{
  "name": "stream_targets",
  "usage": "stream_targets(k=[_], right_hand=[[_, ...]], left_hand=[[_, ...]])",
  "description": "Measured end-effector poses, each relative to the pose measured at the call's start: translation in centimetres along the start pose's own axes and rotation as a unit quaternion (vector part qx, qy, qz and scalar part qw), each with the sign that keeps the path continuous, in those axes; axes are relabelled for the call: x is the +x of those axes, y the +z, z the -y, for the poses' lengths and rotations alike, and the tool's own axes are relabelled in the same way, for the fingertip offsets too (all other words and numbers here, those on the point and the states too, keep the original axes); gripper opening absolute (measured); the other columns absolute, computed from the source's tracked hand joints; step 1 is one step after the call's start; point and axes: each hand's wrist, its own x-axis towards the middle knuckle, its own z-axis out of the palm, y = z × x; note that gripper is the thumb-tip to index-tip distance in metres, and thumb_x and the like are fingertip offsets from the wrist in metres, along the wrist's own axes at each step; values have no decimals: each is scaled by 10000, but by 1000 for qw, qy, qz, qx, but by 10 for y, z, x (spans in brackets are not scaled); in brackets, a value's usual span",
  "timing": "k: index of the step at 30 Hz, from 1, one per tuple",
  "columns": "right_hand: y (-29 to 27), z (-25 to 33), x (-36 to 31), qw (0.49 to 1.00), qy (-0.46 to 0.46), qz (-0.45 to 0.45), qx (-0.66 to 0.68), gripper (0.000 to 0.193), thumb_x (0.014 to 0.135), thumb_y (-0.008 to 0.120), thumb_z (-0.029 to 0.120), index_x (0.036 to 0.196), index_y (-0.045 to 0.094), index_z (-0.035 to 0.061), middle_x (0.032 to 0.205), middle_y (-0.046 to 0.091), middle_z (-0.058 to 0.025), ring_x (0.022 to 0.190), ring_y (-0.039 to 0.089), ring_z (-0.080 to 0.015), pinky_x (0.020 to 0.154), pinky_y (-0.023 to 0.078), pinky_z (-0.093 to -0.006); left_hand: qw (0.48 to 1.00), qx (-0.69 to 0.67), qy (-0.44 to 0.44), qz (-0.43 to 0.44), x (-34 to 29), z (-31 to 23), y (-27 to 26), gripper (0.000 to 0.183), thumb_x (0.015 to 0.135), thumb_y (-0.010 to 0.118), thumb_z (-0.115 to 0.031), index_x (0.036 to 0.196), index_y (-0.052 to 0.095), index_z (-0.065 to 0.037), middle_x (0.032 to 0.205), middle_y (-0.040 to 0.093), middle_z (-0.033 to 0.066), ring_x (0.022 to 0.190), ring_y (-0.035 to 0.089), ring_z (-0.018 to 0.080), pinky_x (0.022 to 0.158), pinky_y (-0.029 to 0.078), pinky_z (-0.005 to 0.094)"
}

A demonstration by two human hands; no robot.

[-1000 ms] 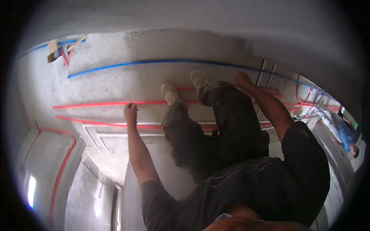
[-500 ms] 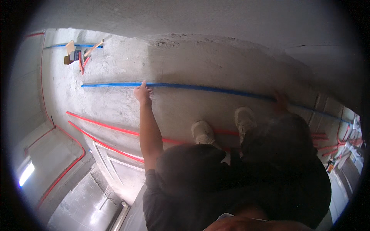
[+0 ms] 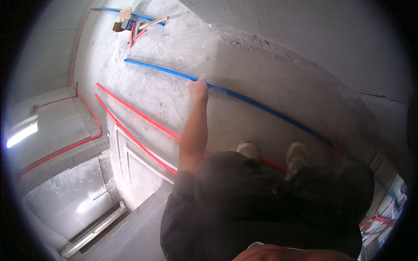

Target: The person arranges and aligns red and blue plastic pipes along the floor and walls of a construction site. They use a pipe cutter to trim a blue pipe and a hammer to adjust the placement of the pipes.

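A long, thin blue pipe [image 3: 261, 105] runs slantwise across the view, from the upper left down to the shadowed right. My left hand [image 3: 199, 88] is closed around it, arm stretched out, with a length of pipe sticking out beyond the fist. Farther along, in dim light, my right hand [image 3: 338, 150] is on the same pipe; its fingers look wrapped round it, though shadow blurs them. Past that hand the pipe fades into the dark at the right.
Red pipes [image 3: 139, 114] lie on the left, one passing by my shoes [image 3: 297, 157]. A small open box [image 3: 126, 24], a wooden-handled tool [image 3: 153, 24] and another blue pipe [image 3: 114, 10] are at the far left. Bundled red pipes [image 3: 378, 221] show at the lower right.
The view has turned, so the blue pipe now slants more steeply down to the right. Both hands stay on it at about the same places.
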Motion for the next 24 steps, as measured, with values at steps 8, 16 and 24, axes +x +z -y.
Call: stream_targets(k=[8,16,24], right_hand=[[-6,-13,8,1000,-22,7,-11,546,961,560,285,1478,466,137,1537,430,-146,1403,400,-374,1160,314,-556],[-17,-16,-8,999,-12,28,-24,541,953,577,261,1467,473,126,1529,439,-140,1392,410,-371,1160,305,-561],[-26,-15,-15,999,-11,44,-29,536,946,594,237,1455,480,115,1520,448,-134,1381,420,-369,1160,296,-565]], left_hand=[[998,-21,20,-61,-15,-6,-2,481,731,744,-188,1096,596,87,992,693,237,945,686,373,858,518,428],[994,-33,60,-83,-11,-1,8,550,706,789,-237,1107,615,97,958,709,216,930,693,352,866,524,423],[992,-92,78,-47,-18,-3,4,589,719,834,-262,1117,611,111,969,708,225,917,691,347,857,528,416]])
